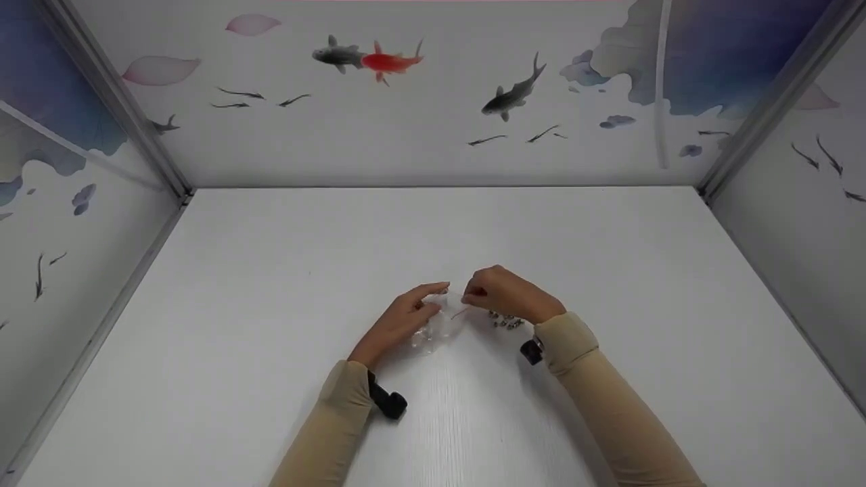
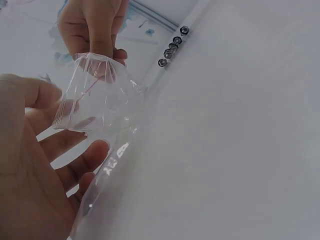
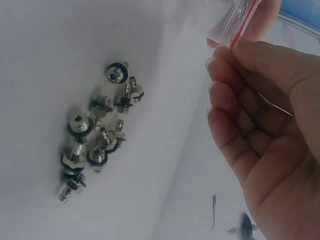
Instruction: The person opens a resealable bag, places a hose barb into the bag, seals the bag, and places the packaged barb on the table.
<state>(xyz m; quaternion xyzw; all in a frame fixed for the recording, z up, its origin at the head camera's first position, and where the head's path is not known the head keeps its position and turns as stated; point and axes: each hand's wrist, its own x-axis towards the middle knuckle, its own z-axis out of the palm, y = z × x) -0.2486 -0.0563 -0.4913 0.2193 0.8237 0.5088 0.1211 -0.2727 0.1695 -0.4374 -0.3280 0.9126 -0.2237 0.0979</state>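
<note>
A clear plastic zip bag [image 2: 112, 100] with a red line along its mouth hangs between the two hands. Thumb and index finger of my right hand [image 1: 511, 294] pinch one corner by that red strip, as the right wrist view shows; its other fingers are bent. My left hand [image 1: 404, 319] is at the bag's other side, thumb and fingers spread apart, some fingertips behind the film. Close below the right hand, several small metal fittings [image 3: 97, 132] with dark rings lie in a loose cluster on the table.
The white table [image 1: 270, 257] reaches back to a wall panel [image 1: 419, 135] printed with fish and petals. Similar side panels stand at left and right, with metal posts [image 1: 128, 101] at the corners. Dark wrist cameras [image 1: 391, 404] are strapped over the beige sleeves [image 1: 622, 406].
</note>
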